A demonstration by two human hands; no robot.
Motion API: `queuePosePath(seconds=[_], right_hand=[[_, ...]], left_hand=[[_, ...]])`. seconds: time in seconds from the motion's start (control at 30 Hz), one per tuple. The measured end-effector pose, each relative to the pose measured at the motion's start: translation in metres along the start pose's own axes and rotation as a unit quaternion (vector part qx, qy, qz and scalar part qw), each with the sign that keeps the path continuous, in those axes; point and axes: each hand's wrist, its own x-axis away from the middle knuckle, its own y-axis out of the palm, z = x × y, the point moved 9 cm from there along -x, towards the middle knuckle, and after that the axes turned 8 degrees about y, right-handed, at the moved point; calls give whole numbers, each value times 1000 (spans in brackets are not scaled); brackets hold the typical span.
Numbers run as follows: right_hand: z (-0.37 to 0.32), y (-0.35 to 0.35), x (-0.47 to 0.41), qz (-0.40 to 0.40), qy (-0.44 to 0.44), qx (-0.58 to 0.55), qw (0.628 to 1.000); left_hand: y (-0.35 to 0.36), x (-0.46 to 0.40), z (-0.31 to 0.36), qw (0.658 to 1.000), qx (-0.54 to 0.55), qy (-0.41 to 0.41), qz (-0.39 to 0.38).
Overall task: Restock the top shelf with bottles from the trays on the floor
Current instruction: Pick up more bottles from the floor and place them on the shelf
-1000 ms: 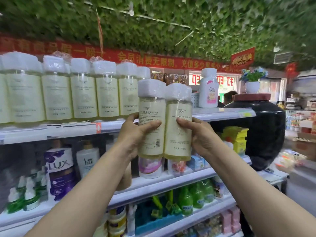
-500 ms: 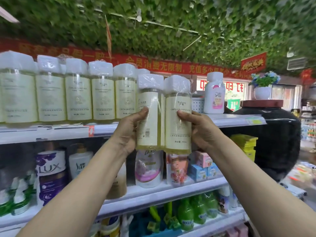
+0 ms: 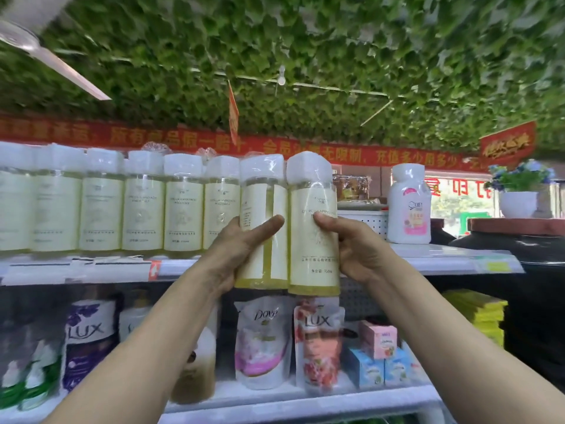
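Lifting continues: compared with a moment ago, the two clear yellow-liquid plastic bottles with cream labels and white wrapped caps (image 3: 289, 228) ride higher, their bases now about level with the white metal top shelf's front edge (image 3: 443, 264), so they look ready to go on it. The left hand (image 3: 235, 255) curls its fingers round the left bottle; the right hand (image 3: 357, 249) grips the right one. Open shelf lies between the row of matching bottles (image 3: 122, 206) and the white pink-labelled bottle (image 3: 409, 206), though the lip must be cleared first.

Six yellow bottles (image 3: 183, 206) on top shelf (image 3: 443, 258); two held bottles (image 3: 313, 228); one white bottle (image 3: 409, 203)
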Motion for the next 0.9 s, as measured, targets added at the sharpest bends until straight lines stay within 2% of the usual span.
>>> queuePosePath(seconds=[0.13,0.23,0.6,0.73,0.9], right_hand=[[-6,-7,-10,-33,-15,5,999],[-7,-11,-17,-48,-9,3,999],[7,-22,-24,-68,31,-15,997],[10,-21,-20,-91,39,-32,995],[6,-20,-20,-98,40,-63,992]], left_hand=[[-6,-4,-1,999,-9,4,43],[-7,-5,-5,997,23,-1,73],[7,4,-17,990,99,4,103],[9,8,-20,993,66,-8,99],[1,8,-8,988,-28,20,151]])
